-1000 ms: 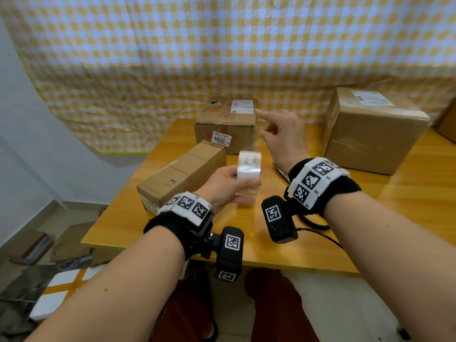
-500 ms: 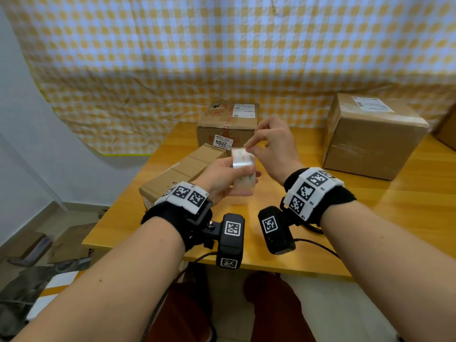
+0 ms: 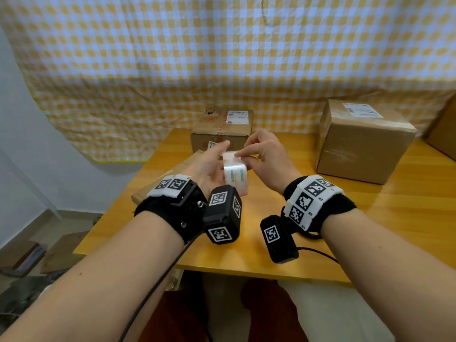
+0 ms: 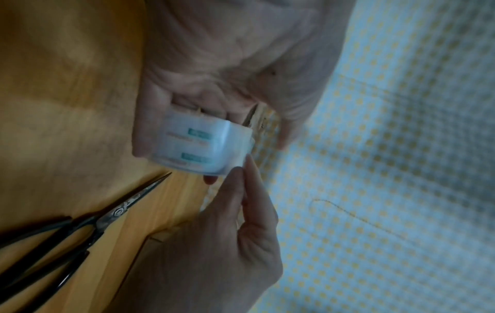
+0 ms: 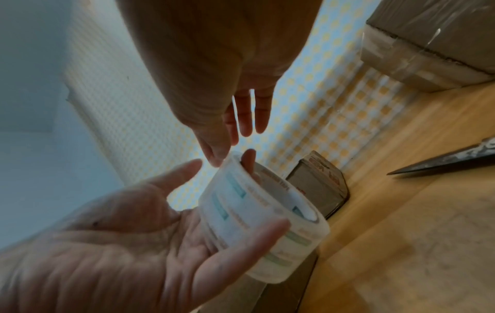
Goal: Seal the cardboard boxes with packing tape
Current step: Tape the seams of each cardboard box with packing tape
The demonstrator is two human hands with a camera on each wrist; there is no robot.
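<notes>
The roll of tape (image 3: 235,175) is held up over the near part of the wooden table (image 3: 370,230). It is round, clear and shiny, with small green bars printed on it.

The left hand (image 3: 209,166) holds the roll from the left side. Its fingers curve under the roll, its thumb lies on the roll's near side, and its pointer finger sticks out straight past the top. The right hand (image 3: 267,156) is at the top of the roll. Its thumb and pointer finger pinch at the tape's top edge, and its other fingers are lifted and spread.

The left wrist view shows a thin flap of tape (image 4: 238,148) lifted off the roll at the right thumb. It also shows black-handled metal scissors (image 4: 88,224) lying flat on the table below the roll. The head view does not show the scissors.

A long flat cardboard box (image 3: 158,183) lies on the table just left of the roll, partly hidden by the left hand. Behind the roll stands a small worn box (image 3: 222,130) with red tape and white labels. Far right of the roll sits a big smooth box (image 3: 362,144), shut, with shiny tape and a white label on top. What is inside the boxes cannot be seen.

A yellow and white checked cloth (image 3: 222,58) hangs behind the table.
</notes>
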